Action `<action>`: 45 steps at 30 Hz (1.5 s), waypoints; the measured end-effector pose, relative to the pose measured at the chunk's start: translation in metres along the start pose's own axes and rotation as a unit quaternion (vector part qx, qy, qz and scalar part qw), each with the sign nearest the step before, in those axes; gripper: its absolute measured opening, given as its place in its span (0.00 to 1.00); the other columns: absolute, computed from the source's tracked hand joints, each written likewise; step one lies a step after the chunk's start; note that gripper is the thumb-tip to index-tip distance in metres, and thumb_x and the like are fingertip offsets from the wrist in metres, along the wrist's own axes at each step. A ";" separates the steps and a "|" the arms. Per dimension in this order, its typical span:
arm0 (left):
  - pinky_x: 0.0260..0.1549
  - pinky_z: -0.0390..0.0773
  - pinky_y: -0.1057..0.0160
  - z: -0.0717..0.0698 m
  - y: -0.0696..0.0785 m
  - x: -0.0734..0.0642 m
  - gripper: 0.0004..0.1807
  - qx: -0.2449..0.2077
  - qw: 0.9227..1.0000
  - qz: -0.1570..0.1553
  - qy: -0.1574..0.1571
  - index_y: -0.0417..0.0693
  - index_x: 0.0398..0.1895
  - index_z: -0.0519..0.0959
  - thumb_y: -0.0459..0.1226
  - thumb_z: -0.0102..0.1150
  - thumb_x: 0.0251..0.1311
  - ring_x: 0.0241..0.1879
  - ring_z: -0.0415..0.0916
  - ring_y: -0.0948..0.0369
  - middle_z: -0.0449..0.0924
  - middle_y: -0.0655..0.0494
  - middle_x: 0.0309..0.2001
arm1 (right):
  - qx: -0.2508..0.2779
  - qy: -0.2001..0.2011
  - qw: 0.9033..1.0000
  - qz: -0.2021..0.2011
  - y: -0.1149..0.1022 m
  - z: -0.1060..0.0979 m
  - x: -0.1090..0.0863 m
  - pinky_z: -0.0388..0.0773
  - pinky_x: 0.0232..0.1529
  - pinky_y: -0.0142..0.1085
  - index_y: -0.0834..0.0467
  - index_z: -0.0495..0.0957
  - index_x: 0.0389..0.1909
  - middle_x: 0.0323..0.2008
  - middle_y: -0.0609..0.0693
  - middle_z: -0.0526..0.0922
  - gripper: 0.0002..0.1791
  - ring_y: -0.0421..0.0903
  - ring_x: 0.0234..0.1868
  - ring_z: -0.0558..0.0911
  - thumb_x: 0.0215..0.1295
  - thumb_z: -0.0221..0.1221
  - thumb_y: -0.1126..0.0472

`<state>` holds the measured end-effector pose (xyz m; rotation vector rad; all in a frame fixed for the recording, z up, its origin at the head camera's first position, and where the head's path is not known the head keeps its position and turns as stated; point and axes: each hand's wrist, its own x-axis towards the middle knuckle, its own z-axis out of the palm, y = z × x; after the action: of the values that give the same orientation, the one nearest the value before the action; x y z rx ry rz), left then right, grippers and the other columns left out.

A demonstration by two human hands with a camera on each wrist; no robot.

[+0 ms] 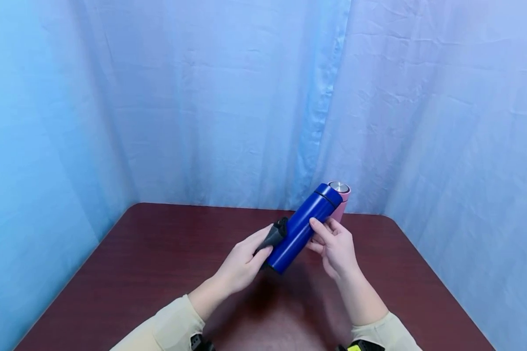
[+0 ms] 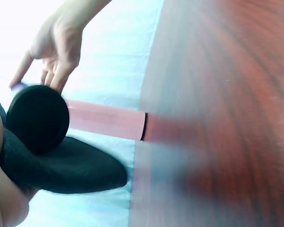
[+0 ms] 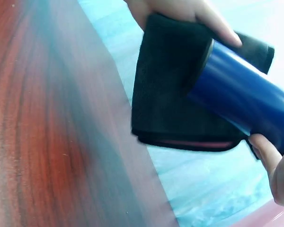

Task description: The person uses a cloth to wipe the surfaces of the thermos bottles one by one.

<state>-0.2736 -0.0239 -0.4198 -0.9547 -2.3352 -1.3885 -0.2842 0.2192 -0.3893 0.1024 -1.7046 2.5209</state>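
Observation:
A blue thermos bottle (image 1: 305,226) is held tilted above the table, its capped end up and to the right. My right hand (image 1: 338,248) grips its side with thumb and fingers. In my left hand (image 1: 241,263) is a folded dark cloth (image 3: 165,85), held against the bottle's lower side. The right wrist view shows the cloth spread behind the lower end, with the left thumb along its upper edge. The bottle's round black base (image 2: 38,120) faces the left wrist camera. Behind the blue bottle stands a pink thermos bottle (image 1: 339,210) with a silver-topped lid, partly hidden.
A dark red-brown wooden table (image 1: 167,253) with rounded far corners lies under both hands. Pale blue curtains (image 1: 228,107) hang behind it and along both sides. The pink bottle stands upright near the table's far edge, close beyond my right hand.

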 end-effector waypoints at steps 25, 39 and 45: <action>0.67 0.67 0.49 0.006 -0.008 -0.010 0.30 0.118 0.991 0.056 -0.002 0.55 0.78 0.65 0.44 0.53 0.75 0.74 0.60 0.60 0.59 0.62 0.77 | 0.024 0.045 0.998 0.023 0.006 0.000 -0.001 0.84 0.46 0.50 0.64 0.65 0.68 0.54 0.58 0.83 0.31 0.54 0.48 0.87 0.70 0.66 0.59; 0.66 0.65 0.42 0.022 0.004 0.001 0.31 0.402 0.886 0.223 0.058 0.53 0.70 0.75 0.46 0.64 0.63 0.74 0.59 0.48 0.63 0.49 0.75 | 0.047 0.087 0.994 0.050 0.019 0.008 -0.003 0.83 0.49 0.48 0.59 0.61 0.68 0.58 0.60 0.79 0.36 0.55 0.49 0.87 0.67 0.69 0.55; 0.66 0.68 0.45 0.008 -0.007 0.003 0.32 0.343 0.914 0.210 0.052 0.52 0.72 0.73 0.42 0.66 0.64 0.72 0.64 0.50 0.64 0.49 0.75 | 0.063 0.097 0.993 0.037 0.007 0.001 -0.003 0.83 0.47 0.51 0.60 0.62 0.67 0.51 0.56 0.83 0.34 0.55 0.46 0.87 0.68 0.68 0.57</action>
<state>-0.2799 -0.0178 -0.4273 -1.0232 -2.1066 -0.3861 -0.2822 0.2159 -0.3954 -0.1954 -1.5023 2.5917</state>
